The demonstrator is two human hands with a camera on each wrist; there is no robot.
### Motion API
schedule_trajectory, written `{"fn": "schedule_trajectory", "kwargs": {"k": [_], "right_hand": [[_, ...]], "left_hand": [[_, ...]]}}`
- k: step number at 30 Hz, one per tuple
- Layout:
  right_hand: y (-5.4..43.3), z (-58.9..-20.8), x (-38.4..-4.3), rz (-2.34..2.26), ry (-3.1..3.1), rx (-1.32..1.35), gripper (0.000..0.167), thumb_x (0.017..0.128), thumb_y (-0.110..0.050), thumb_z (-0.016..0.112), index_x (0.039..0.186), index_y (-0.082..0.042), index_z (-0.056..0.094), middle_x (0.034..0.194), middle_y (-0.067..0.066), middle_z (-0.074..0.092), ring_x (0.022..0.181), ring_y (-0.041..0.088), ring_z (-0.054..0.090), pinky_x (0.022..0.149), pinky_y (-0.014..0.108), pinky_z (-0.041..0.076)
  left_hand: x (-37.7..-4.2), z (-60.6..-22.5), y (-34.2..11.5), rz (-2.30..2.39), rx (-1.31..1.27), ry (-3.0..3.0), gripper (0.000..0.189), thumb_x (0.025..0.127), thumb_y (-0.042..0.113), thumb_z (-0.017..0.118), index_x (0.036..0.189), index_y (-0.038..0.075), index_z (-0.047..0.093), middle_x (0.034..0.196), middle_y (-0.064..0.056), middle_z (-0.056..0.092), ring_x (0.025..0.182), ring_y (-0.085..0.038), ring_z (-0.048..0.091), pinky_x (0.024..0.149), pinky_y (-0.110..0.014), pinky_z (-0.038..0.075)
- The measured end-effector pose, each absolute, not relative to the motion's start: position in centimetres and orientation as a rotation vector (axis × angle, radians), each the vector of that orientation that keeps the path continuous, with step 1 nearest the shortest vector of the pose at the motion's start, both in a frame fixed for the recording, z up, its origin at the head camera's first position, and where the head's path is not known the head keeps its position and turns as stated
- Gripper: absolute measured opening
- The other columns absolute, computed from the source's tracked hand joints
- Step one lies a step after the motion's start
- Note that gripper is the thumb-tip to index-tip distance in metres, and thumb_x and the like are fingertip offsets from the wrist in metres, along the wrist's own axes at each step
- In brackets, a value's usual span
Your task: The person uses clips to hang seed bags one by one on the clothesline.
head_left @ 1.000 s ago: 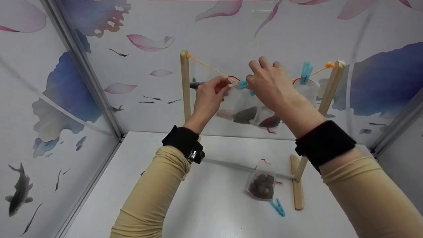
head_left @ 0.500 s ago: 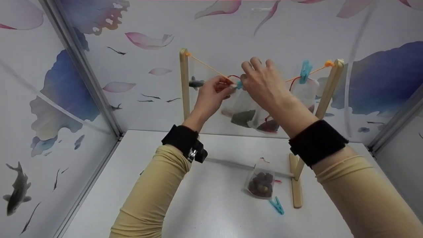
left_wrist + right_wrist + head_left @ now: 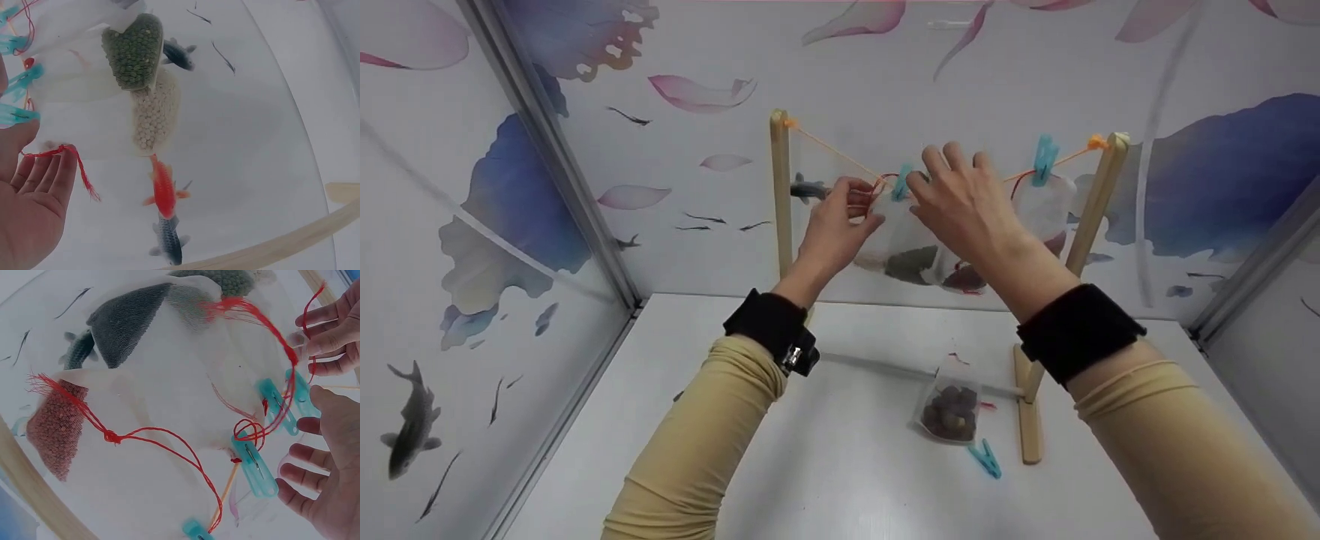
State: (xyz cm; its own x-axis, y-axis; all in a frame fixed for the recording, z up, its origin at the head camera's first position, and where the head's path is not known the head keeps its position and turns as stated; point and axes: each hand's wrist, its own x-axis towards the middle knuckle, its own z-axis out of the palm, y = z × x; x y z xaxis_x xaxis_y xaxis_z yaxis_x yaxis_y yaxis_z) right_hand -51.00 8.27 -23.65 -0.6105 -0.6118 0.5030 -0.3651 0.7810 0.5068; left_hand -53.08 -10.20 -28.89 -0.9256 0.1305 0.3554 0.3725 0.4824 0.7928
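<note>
In the head view, my left hand (image 3: pixel 840 225) is beside a blue clothespin (image 3: pixel 903 182) on the sagging orange cord (image 3: pixel 840 156). Its thumb stands apart from the fingers, and a red drawstring (image 3: pixel 59 151) lies across them in the left wrist view. My right hand (image 3: pixel 971 199) hovers just right of that clothespin, fingers loosely bent; the right wrist view shows its fingertips close to another clothespin (image 3: pixel 256 464). From the cord hang pale mesh bags: one with white beans (image 3: pixel 152 121), one with green beans (image 3: pixel 135 53), one with dark contents (image 3: pixel 126 323), one with reddish beans (image 3: pixel 59 430).
Wooden posts, left (image 3: pixel 781 195) and right (image 3: pixel 1099 195), hold the cord. Another clothespin (image 3: pixel 1044 161) grips a bag near the right post. On the white table (image 3: pixel 825 465) lie a mesh bag of dark round things (image 3: pixel 951 416) and a loose clothespin (image 3: pixel 986 459).
My left thumb and fingers have parted from their pinch by the clothespin. The right hand has drawn slightly back, and the clothespin between the hands now stands more upright and in plain sight.
</note>
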Motion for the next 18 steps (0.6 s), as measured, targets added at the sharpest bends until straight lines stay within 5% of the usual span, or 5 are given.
{"fn": "schedule_trajectory", "kwargs": {"k": [12, 18], "right_hand": [[9.6, -26.6, -51.7, -0.538, -2.161, 0.749, 0.042, 0.092, -0.022, 0.072, 0.129, -0.007, 0.059, 0.134, 0.021, 0.052, 0.129, 0.039, 0.048, 0.105, 0.053, 0.044], [10.4, -28.2, -51.8, -0.528, -1.997, 0.877, 0.025, 0.090, -0.017, 0.072, 0.109, -0.005, 0.063, 0.122, 0.017, 0.061, 0.117, 0.035, 0.056, 0.101, 0.048, 0.046]], "left_hand": [[-52.5, -30.2, -10.3, -1.046, -0.509, -2.488, 0.038, 0.097, 0.010, 0.064, 0.133, 0.006, 0.051, 0.133, -0.011, 0.054, 0.118, -0.022, 0.058, 0.100, -0.032, 0.051], [-52.0, -30.9, -10.3, -0.922, -0.641, -2.509, 0.031, 0.096, 0.007, 0.061, 0.126, 0.006, 0.055, 0.126, -0.012, 0.059, 0.113, -0.023, 0.061, 0.100, -0.032, 0.052]]}}
